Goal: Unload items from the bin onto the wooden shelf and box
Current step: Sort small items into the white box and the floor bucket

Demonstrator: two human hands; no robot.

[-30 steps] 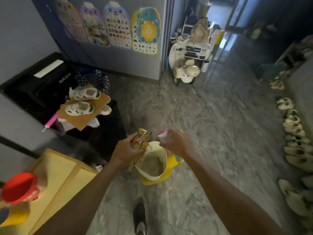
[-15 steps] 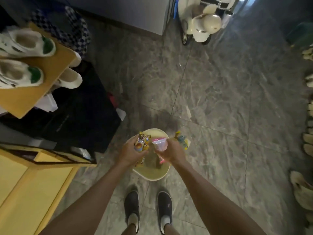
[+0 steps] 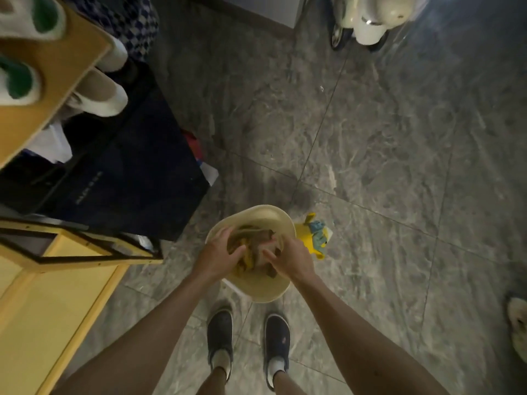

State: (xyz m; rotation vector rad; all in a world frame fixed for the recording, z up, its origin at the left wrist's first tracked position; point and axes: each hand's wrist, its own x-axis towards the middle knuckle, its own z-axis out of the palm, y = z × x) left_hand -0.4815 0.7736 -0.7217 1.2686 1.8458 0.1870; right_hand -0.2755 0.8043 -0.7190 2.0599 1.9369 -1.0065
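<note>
Head view: bin on floor, just beyond your feet. Your left hand lies spread over yellow packets; right hand is inside too, grip too blurred to tell. Risk: a loose hold drops packets on the way to the wooden shelf, near left.

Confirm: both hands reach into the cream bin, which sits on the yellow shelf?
No. The left hand and right hand reach into the cream bin, but the head view shows it on the tiled floor, beside the yellow shelf.
</note>
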